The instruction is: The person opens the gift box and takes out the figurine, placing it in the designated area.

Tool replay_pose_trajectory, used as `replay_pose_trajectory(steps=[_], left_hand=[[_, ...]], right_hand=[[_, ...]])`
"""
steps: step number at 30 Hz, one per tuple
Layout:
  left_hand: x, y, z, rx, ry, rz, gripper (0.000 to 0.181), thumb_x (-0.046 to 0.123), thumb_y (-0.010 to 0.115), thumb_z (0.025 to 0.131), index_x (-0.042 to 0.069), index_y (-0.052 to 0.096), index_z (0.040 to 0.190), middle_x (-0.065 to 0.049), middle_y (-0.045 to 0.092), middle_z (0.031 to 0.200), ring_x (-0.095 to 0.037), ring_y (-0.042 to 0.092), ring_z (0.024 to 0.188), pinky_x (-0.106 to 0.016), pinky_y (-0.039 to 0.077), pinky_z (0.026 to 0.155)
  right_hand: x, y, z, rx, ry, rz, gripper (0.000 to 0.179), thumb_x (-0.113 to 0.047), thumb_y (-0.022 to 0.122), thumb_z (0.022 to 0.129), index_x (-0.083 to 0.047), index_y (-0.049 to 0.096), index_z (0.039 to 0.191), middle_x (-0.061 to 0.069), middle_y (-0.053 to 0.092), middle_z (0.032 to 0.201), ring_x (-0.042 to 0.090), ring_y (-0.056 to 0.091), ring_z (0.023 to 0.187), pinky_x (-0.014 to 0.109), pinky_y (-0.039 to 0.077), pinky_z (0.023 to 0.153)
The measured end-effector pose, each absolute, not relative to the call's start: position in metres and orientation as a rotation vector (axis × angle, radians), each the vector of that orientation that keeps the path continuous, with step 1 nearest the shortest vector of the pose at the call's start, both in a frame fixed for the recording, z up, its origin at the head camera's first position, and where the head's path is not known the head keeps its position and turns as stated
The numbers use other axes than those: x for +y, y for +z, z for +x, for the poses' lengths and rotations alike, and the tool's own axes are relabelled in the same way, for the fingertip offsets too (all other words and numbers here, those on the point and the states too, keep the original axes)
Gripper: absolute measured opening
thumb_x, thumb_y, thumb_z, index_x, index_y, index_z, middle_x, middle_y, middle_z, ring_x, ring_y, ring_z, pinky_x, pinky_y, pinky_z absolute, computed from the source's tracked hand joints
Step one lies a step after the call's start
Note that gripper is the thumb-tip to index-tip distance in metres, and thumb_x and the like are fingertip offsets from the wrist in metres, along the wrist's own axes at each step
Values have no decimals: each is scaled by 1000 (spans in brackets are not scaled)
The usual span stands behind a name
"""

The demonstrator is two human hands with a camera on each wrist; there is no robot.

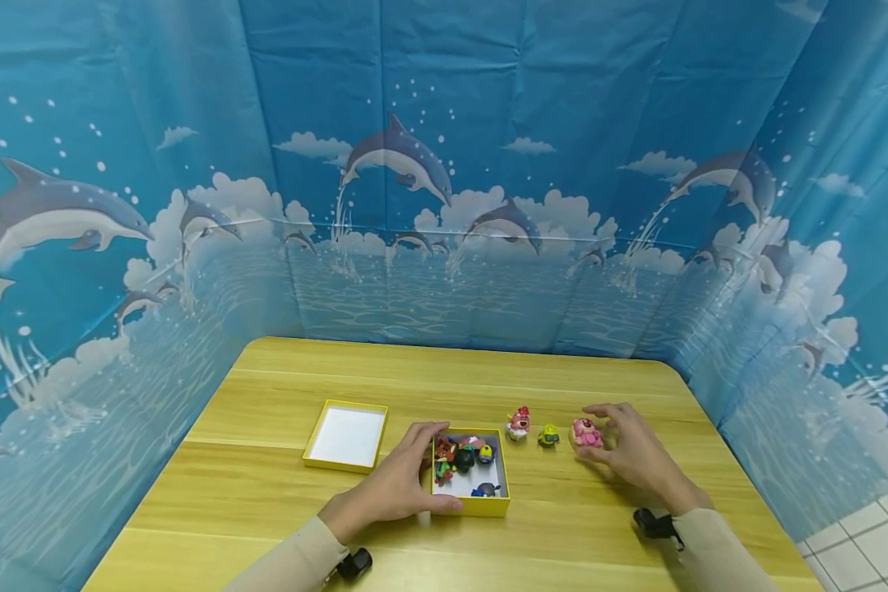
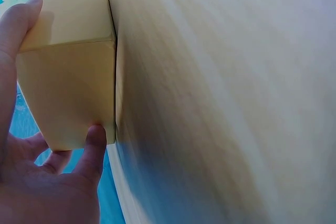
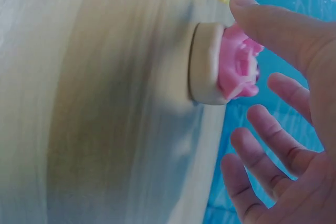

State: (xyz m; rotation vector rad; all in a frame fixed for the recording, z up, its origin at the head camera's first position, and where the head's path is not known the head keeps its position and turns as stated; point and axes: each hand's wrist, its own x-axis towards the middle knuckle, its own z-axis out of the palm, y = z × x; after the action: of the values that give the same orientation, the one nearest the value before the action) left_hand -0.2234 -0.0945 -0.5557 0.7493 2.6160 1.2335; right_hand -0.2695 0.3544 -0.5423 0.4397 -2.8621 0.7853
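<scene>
My left hand [image 1: 395,485] grips the left side of a yellow box [image 1: 499,507], thumb on its near wall and fingers at its far corner. Up close in the left wrist view, fingertips touch the plain wall of the box [image 2: 73,87]. Inside lie several small figures, among them a reddish-brown fox-like one [image 1: 445,450] and a yellow-and-blue one [image 1: 486,453]. My right hand [image 1: 640,456] is spread around a pink bear figurine [image 1: 586,433] on a pale round base [image 3: 206,64]. In the right wrist view, a gap shows between its fingers and the figurine.
A yellow-green figurine [image 1: 549,436] and another pink bear figurine [image 1: 519,423] stand between the box and my right hand. Left of the box lies the box lid [image 1: 346,437], white inside facing up. A dolphin-print curtain [image 1: 444,288] hangs behind the wooden table [image 1: 266,395].
</scene>
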Motion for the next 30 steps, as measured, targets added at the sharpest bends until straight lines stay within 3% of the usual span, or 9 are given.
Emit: replay_pose_trajectory(steps=[9, 30], left_hand=[[-93, -557, -223, 2610, 1232, 738, 125, 70, 96, 90, 23, 30, 185, -5, 38, 184, -36, 51, 167, -66, 50, 132], [-94, -560, -224, 2610, 1234, 740, 125, 73, 94, 90, 24, 30, 185, -4, 38, 184, -34, 52, 166, -66, 51, 132]], right_hand=[[350, -529, -264, -2843, 760, 436, 72, -28, 100, 96, -4, 69, 156, 28, 66, 147, 50, 64, 134, 77, 57, 111], [317, -502, -247, -2588, 602, 654, 65, -12, 105, 87, -8, 76, 146, 21, 74, 133, 44, 71, 122, 71, 63, 102]])
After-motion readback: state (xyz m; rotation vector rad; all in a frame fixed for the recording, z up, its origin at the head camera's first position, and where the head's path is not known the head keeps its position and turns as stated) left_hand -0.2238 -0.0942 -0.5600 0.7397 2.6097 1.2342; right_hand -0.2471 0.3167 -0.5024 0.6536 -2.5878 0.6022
